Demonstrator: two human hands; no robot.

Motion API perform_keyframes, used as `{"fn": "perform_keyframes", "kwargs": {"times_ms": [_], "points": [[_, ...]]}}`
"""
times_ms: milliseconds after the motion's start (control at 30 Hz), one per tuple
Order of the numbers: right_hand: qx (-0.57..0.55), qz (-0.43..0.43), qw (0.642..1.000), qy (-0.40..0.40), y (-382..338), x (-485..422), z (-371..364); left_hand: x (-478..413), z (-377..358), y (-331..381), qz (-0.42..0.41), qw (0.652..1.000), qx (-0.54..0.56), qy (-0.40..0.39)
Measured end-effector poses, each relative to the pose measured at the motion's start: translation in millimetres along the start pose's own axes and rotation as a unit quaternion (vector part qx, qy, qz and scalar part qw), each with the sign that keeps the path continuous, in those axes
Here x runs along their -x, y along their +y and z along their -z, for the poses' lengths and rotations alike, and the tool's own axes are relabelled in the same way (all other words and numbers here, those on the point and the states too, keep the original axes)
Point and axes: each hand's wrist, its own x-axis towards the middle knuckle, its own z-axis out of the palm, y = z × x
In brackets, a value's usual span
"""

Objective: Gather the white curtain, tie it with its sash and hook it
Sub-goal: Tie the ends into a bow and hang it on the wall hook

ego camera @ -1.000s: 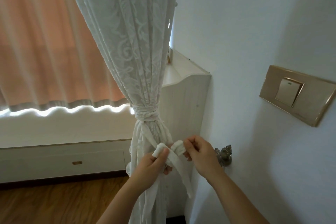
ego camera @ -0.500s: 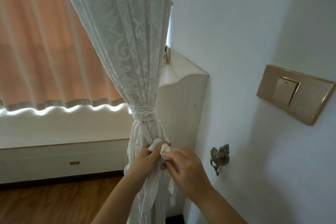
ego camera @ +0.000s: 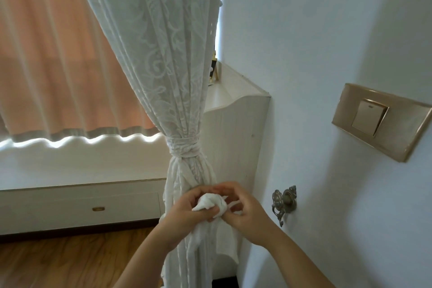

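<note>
The white lace curtain (ego camera: 163, 58) hangs gathered, and its white sash (ego camera: 184, 148) is wound and knotted around it. The sash's loose ends (ego camera: 211, 204) are bunched into a small wad below the knot. My left hand (ego camera: 184, 213) grips that wad from the left, thumb over it. My right hand (ego camera: 243, 210) pinches the same wad from the right, fingers curled. A brass curtain hook (ego camera: 284, 202) sticks out of the wall just right of my right hand, with nothing on it.
A white wooden cabinet side (ego camera: 236, 147) stands behind the curtain against the white wall. A gold light switch (ego camera: 376, 121) sits on the wall at right. An orange curtain (ego camera: 51, 54) covers the window at left, above a white drawer unit (ego camera: 81, 206) and wooden floor.
The sash ends were held apart a second ago; both hands have come together and bunched them into one wad in front of the curtain.
</note>
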Motion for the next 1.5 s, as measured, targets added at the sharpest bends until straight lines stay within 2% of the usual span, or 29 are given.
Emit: {"fn": "perform_keyframes", "kwargs": {"times_ms": [167, 267, 400, 500, 633, 767, 933, 1033, 1200, 1433, 1500], "points": [[0.002, -0.004, 0.999, -0.034, -1.1, -3.7, 1.7, 1.7, -1.2, -1.4, -0.035, 0.999, -0.033, 0.016], [0.006, -0.003, 1.0, -0.012, -0.5, -4.3, 0.5, -1.0, -1.1, -1.7, -0.092, 0.989, -0.112, 0.03], [0.006, -0.014, 0.999, 0.034, 4.1, -7.8, -0.2, -3.3, -6.6, -3.4, -0.176, 0.951, -0.216, 0.131], [0.002, -0.013, 0.999, 0.035, 3.5, -7.4, -0.7, -2.7, -10.4, -6.0, -0.225, 0.913, -0.274, 0.2], [-0.046, -0.061, 0.996, 0.04, -4.4, -8.3, 1.4, -4.0, -9.1, -15.6, -0.25, 0.892, -0.3, 0.228], [-0.004, -0.116, 0.993, 0.008, -8.3, -11.3, 3.0, -5.6, -10.5, -19.2, -0.315, 0.871, -0.298, 0.231], [-0.043, -0.128, 0.99, -0.031, -10.1, -12.6, 10.5, -11.8, -9.3, -21.7, -0.327, 0.864, -0.314, 0.22], [-0.03, -0.135, 0.99, -0.029, -12.8, -12.4, 14.0, -13.8, -5.0, -25.0, -0.321, 0.865, -0.325, 0.208], [0.007, -0.132, 0.991, 0.0, -16.1, -13.5, 16.7, -12.0, -1.4, -23.7, -0.32, 0.857, -0.359, 0.184], [-0.014, -0.154, 0.987, 0.05, -16.9, -12.5, 2.3, -9.4, -1.4, -21.0, -0.333, 0.834, -0.394, 0.196], [-0.006, -0.171, 0.982, 0.083, -14.9, -12.8, -3.5, -7.4, -2.4, -15.5, -0.297, 0.847, -0.395, 0.195]]}}
